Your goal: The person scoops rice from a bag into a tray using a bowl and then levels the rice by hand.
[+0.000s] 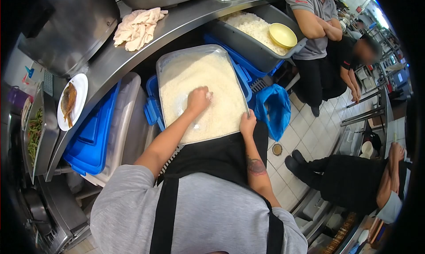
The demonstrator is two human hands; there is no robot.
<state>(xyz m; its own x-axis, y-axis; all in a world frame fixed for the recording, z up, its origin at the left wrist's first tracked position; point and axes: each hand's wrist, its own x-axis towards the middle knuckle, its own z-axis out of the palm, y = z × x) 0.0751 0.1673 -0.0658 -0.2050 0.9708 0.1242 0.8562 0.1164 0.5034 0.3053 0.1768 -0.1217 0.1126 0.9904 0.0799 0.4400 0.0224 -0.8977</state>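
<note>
A large clear tub [166, 59] full of pale, rice-like grain [221, 117] stands in front of me. Over the middle of the grain my left hand [199, 100] is closed, fingers curled around some of the whitish grain. My right hand [248, 122] grips the tub's right rim near its front corner. Bare patches of the tub's bottom show to the left of and below my left hand.
A grey bin [248, 50] holds white rice and a yellow bowl [283, 35]. Blue lids [95, 139], a blue bag [275, 112], a fish plate [82, 88], a cloth [138, 27] and a big pot [73, 32] surround the tub. Several people stand at the right.
</note>
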